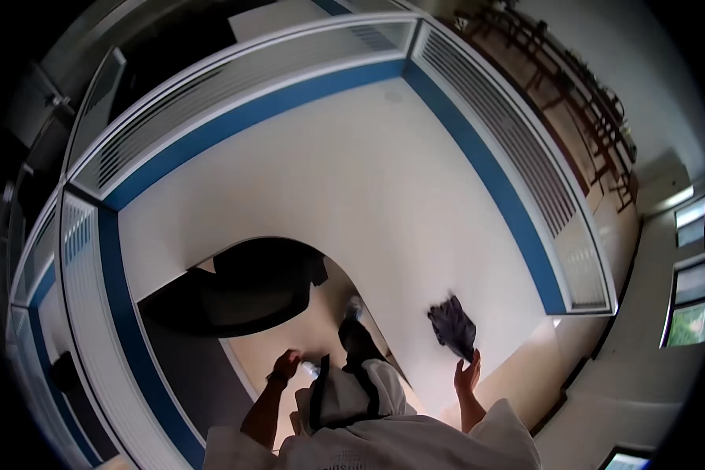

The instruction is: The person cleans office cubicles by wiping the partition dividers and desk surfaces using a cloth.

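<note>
At desk [305, 172], right hand [468, 374] touching cloth [453, 323], illegible shirt-print [348, 461]

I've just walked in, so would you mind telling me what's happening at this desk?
A person has the right hand at the near end of a dark, crumpled item, seen over the white desk; whether it is lifted is unclear. The left hand is away from the desktop, seen against the floor, with no object visible in it. A dark chair stands at the desk's curved edge.
</note>
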### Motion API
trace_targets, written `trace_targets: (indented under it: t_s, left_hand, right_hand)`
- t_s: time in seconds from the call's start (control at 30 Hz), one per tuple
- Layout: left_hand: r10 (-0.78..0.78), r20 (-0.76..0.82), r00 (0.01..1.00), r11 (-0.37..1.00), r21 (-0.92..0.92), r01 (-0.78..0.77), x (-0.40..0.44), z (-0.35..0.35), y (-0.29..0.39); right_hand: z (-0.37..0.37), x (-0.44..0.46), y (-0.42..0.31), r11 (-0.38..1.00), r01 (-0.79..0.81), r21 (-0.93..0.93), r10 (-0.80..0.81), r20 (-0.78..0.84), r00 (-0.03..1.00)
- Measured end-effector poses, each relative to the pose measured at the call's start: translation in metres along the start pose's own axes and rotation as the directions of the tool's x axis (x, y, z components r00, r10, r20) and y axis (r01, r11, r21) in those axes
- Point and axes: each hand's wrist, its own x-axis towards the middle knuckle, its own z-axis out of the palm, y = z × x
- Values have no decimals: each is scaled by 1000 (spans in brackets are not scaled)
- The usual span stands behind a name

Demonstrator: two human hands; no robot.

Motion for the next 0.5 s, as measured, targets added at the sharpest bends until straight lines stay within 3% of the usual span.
trace_targets:
  t_s: [0.03,0.1,0.13,0.17,0.2,0.23,0.27,0.3,0.37,0.4,0.5]
  left_hand:
    - [-83,-79,993,995,-64,78,1,28,-35]
    - [-431,-150,890,854,-388,348,-80,76,-109]
    - [-483,-174,858,760,-571,311,-98,103,-132]
    - [-471,-20,882,877,-120,465,-157,85,-142]
    - [-634,-1,774,708,-404,579,-153,144,-131]
    - [-802,-43,595,406,-770,492,-190,155,-119]
    - [-842,-74,535,334,-849,409,-263,184,-121]
    - [-876,-105,470,273,-912,306,-328,220,-135]
    - [-940,113,322,-13,-955,297,-345,262,-109]
    - [-943,131,305,-75,-980,186,-359,274,-91]
    - [-969,155,192,-101,-959,264,-350,313,-5]
  right_hand:
    - [-10,24,-5,998,-45,36,46,-25,999]
    - [-14,36,9,982,112,-155,-133,-132,982]
    - [-8,59,8,958,212,-191,-245,-174,954]
    - [-4,58,6,958,205,-201,-222,-63,973]
    - [2,132,-22,932,278,-233,-286,0,958]
    - [14,132,-44,924,296,-241,-271,133,953]
    - [4,84,-70,930,100,-353,0,273,962]
    - [10,77,-107,955,-131,-266,182,179,967]
    - [70,122,-96,811,70,-581,-13,102,995]
    - [94,119,-91,756,160,-635,-182,32,983]
    - [104,126,-129,852,176,-493,-170,58,984]
